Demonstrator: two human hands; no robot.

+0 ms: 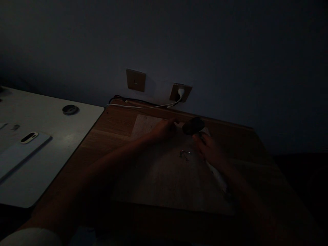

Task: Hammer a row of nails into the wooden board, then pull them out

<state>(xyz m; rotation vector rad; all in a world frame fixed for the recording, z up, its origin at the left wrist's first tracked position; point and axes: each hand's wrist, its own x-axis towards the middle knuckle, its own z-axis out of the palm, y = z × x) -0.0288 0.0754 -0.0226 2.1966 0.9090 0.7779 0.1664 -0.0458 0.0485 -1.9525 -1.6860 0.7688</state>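
The light is very dim. My right hand (210,151) is wrapped round a hammer (193,125), its dark head pointing away from me and its pale handle running back under my wrist. Left of the hammer head, my left hand (164,130) is closed near the far edge of a wooden board (159,181), its fingertips pressed together. What they pinch, if anything, is too dark to make out. Several small nails (185,155) lie loose on the board between my hands.
The board rests on a brown wooden table (110,133) against the wall. A white table (58,150) adjoins it at left, bearing a phone (23,152) and a round dark dish (69,109). A white cable (143,107) runs to a wall socket (180,92).
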